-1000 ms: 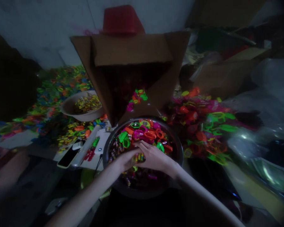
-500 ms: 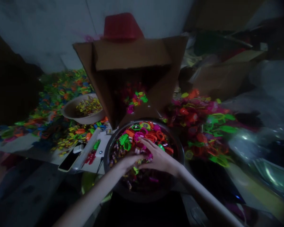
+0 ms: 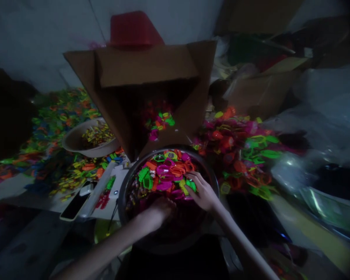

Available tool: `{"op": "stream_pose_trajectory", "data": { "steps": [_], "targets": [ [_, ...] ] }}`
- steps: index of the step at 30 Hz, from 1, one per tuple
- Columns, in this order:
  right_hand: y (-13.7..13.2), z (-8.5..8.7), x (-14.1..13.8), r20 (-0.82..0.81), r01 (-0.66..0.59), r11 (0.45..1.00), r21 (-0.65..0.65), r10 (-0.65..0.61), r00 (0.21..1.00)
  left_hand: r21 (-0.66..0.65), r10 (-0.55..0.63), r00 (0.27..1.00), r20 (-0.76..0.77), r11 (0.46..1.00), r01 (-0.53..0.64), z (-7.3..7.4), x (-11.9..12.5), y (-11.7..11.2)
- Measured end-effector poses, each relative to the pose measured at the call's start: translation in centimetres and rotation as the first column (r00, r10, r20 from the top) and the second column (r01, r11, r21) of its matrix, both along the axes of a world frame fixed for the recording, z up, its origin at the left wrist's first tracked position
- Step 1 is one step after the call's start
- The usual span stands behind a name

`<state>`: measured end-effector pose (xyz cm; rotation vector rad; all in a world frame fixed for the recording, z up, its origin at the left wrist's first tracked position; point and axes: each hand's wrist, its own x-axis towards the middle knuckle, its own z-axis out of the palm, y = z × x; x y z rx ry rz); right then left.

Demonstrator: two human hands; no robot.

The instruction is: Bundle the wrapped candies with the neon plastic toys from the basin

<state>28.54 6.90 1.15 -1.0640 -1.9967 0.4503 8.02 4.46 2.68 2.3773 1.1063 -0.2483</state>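
- far left there's a big spread of bright plastic bits (image 3: pixel 55 120) in green, orange and blue over the table, way too many to count
- one pale bowl (image 3: pixel 76 142) sits in that spread with a heap of small yellowish pieces in it
- just in front of it, one phone (image 3: pixel 75 204) lies flat with its screen dark, near the table edge, next to one long white strip thing (image 3: pixel 97 190) that I can't make out any better
- one dark round basin (image 3: pixel 123 186) is right in front of the person, about half full of neon plastic pieces (image 3: pixel 166 173) in pink, orange and green, heaped on the far side
- left hand (image 3: pixel 159 212) is down in the near side of the basin, fingers curled in over the dark small stuff there; too dim to tell if it's actually got hold of anything
- right hand (image 3: pixel 202 190) is just beside it at the right of the heap, fingers loosely spread and resting on the neon pieces, fingertips touching a green one; can't tell whether it's pinching any
- behind the basin, one cardboard box (image 3: pixel 146 70) is tipped toward the person with its flaps open, a few neon pieces lying at its mouth
- one red basket (image 3: pixel 132 29) sits upside down on top of the box
- right of the basin there's a second loose pile (image 3: pixel 236 144) of the same neon pieces, mostly red, pink and green
- far right is clear plastic bags (image 3: pixel 323 112) and one more cardboard box (image 3: pixel 259 89), all pretty blurry
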Motion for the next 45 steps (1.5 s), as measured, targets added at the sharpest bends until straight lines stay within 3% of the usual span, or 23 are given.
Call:
{"op": "stream_pose_trajectory", "data": {
  "steps": [8, 15, 16, 18, 20, 22, 28, 33, 45],
  "targets": [
    [0.1, 0.4, 0.3, -0.057, 0.018, 0.999, -0.027, -0.02, 0.998, 0.03, -0.129, 0.985, -0.112, 0.991, 0.133, -0.3, -0.7, 0.5],
    [-0.2, 0.8, 0.4, -0.068, 0.018, 1.0, -0.01, -0.019, 0.997, 0.033, -0.177, 0.981, -0.081, 0.983, 0.18, 2.4, 0.0, 1.8],
    [-0.2, 0.8, 0.4, -0.071, 0.02, 1.0, -0.008, -0.02, 0.997, 0.045, -0.146, 0.987, -0.066, 0.988, 0.149, 2.7, 0.0, 1.8],
    [-0.1, 0.7, 0.5, -0.075, 0.022, 1.0, -0.005, -0.022, 0.997, 0.047, 0.033, 0.999, -0.043, 0.998, -0.031, 3.0, 0.0, 1.3],
    [0.0, 0.6, 0.5, -0.08, 0.026, 1.0, -0.007, -0.027, 0.996, 0.027, 0.264, 0.963, -0.052, 0.964, -0.263, 2.7, -0.1, 0.3],
    [0.0, 0.5, 0.5, -0.089, 0.034, 0.999, -0.014, -0.035, 0.995, 0.013, 0.392, 0.917, -0.075, 0.92, -0.392, 1.7, 0.0, -0.9],
    [0.0, 0.2, 0.4, -0.091, 0.04, 0.999, -0.027, -0.042, 0.995, 0.02, 0.389, 0.917, -0.088, 0.921, -0.389, -0.6, 1.2, -1.8],
    [0.1, 0.1, 0.3, -0.07, 0.052, 0.999, -0.013, -0.052, 0.996, 0.001, 0.425, 0.901, -0.084, 0.904, -0.427, -0.6, 2.3, -0.8],
    [0.2, 0.0, 0.3, -0.07, 0.071, 0.997, -0.014, -0.072, 0.995, -0.143, 0.542, 0.84, -0.009, 0.831, -0.538, -1.6, 1.8, -1.9]
  ]
}}
